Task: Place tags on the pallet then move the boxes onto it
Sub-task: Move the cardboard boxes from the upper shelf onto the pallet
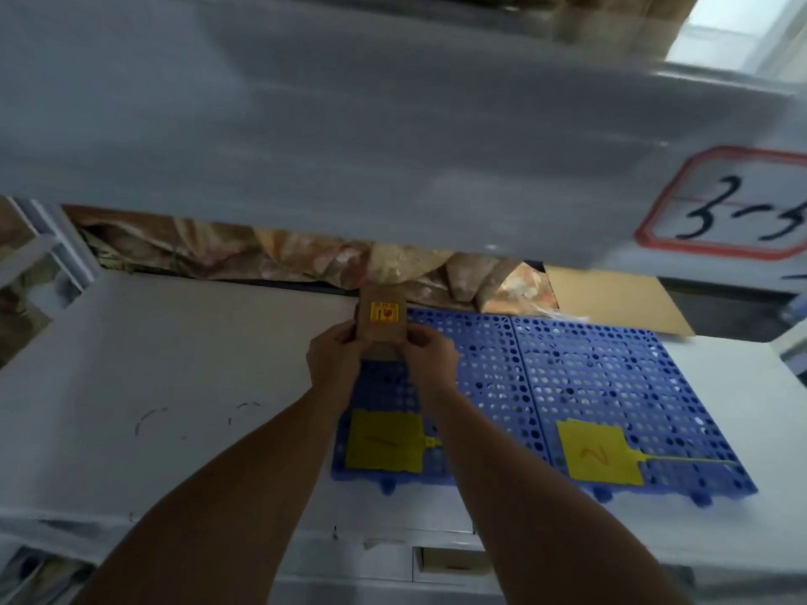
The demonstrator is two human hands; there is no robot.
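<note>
I am pinching the small cardboard box (381, 327) by its side faces between the curled fingers of my left hand (334, 360) and right hand (430, 360), the blue pallet (567, 386) lying just below them, and I am judging it light, stiff and easily carried.

A handwritten "3-" and a cut-off figure are shown on the red-bordered label (733, 203) on the shelf front (393, 146), "2" is written on the right yellow tag (598, 456), and the red print on the yellow sticker (384, 311) of the small brown box (381, 336) cannot be read.
</note>
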